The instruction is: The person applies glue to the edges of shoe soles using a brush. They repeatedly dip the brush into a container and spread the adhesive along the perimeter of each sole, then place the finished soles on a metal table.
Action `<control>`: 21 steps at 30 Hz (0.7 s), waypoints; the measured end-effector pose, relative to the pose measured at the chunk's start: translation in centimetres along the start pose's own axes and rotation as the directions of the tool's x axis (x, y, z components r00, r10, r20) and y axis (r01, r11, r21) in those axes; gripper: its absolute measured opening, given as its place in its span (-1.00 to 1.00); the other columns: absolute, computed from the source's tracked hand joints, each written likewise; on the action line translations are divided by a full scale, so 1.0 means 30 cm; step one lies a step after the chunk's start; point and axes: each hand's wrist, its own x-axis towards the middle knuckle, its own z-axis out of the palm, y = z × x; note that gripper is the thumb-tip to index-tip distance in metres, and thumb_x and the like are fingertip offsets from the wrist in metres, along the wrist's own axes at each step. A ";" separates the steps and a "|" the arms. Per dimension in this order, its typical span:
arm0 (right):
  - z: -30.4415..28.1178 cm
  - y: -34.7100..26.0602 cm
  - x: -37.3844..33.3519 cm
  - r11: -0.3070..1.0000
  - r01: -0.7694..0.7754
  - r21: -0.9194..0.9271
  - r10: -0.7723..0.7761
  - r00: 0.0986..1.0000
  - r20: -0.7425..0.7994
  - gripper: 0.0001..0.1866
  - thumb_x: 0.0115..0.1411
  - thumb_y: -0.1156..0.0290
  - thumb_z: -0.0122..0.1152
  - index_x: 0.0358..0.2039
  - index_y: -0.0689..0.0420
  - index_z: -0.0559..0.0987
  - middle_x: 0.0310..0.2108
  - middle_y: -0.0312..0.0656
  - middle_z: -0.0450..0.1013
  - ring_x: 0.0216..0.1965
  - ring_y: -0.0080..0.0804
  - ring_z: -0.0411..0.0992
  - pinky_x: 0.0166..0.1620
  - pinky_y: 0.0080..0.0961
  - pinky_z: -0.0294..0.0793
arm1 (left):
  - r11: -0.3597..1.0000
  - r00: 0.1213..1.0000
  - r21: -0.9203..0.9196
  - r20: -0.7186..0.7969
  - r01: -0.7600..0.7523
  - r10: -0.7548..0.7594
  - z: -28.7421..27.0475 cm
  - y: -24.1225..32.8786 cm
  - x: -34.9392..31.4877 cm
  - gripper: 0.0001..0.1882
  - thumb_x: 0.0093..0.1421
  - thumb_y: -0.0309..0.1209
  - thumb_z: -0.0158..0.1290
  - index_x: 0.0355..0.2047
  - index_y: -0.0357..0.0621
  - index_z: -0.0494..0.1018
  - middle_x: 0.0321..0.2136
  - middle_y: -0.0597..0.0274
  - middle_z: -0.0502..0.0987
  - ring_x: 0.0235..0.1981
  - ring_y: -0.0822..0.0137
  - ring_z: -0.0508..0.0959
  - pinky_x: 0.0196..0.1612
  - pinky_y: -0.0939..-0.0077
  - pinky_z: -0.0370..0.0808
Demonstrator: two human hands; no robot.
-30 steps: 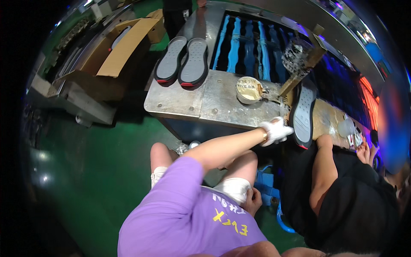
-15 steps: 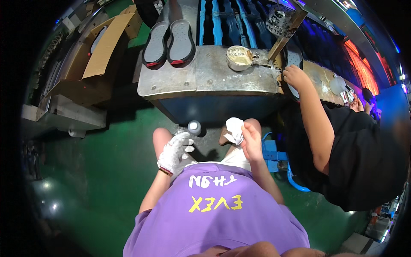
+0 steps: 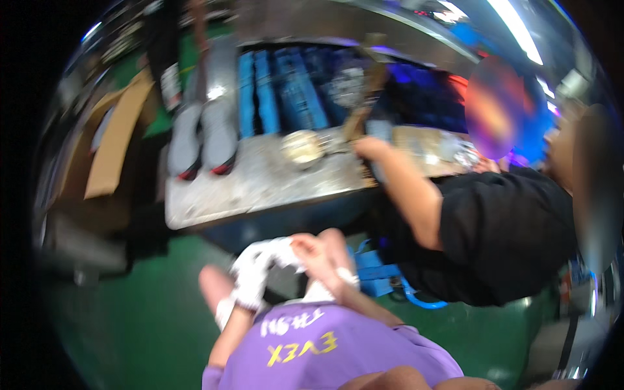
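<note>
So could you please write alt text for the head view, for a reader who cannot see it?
Blurred fisheye view down at a seated person in a purple shirt, whose gloved left hand and bare right hand meet at a white glove over the lap. Ahead, two shoes lie on a metal table; a co-worker in black reaches onto it.

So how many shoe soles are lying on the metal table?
2. Both lie side by side at the far left end of the metal table: the left shoe sole and the right shoe sole. The picture is blurred, and the co-worker's arm may hide more.
</note>
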 end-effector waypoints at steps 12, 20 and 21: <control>-0.267 0.152 -0.052 0.829 -0.188 -0.527 0.222 0.975 0.001 -0.79 0.36 0.34 0.19 -0.23 0.25 0.62 -0.39 -0.25 0.57 -0.32 -0.56 0.52 -0.20 -0.53 0.49 | 0.980 0.959 0.005 -0.204 0.200 -0.195 -0.049 -0.386 0.095 -0.96 0.23 -0.57 0.04 -0.33 -0.25 0.48 -0.34 0.04 0.64 -0.35 0.19 0.64 -0.29 0.33 0.57; -0.254 0.146 0.014 0.791 -0.128 -0.599 0.036 0.986 -0.163 -0.75 0.36 0.24 0.16 -0.24 0.20 0.59 -0.38 -0.07 0.57 -0.33 -0.11 0.56 -0.22 -0.27 0.52 | 0.553 0.969 0.809 0.076 -0.199 0.237 -0.050 -0.474 0.057 -0.65 0.40 -0.09 -0.05 -0.20 -0.15 0.45 -0.35 -0.25 0.58 -0.29 -0.26 0.59 -0.22 -0.08 0.48; -0.260 0.149 0.019 0.793 -0.127 -0.596 0.029 0.985 -0.172 -0.76 0.37 0.25 0.15 -0.23 0.19 0.58 -0.37 -0.03 0.57 -0.31 -0.05 0.56 -0.22 -0.23 0.52 | 0.638 0.997 0.767 0.031 -0.069 0.071 -0.008 -0.376 0.078 -0.74 0.33 -0.22 0.01 -0.20 -0.17 0.48 -0.39 -0.20 0.58 -0.33 -0.18 0.60 -0.26 0.00 0.49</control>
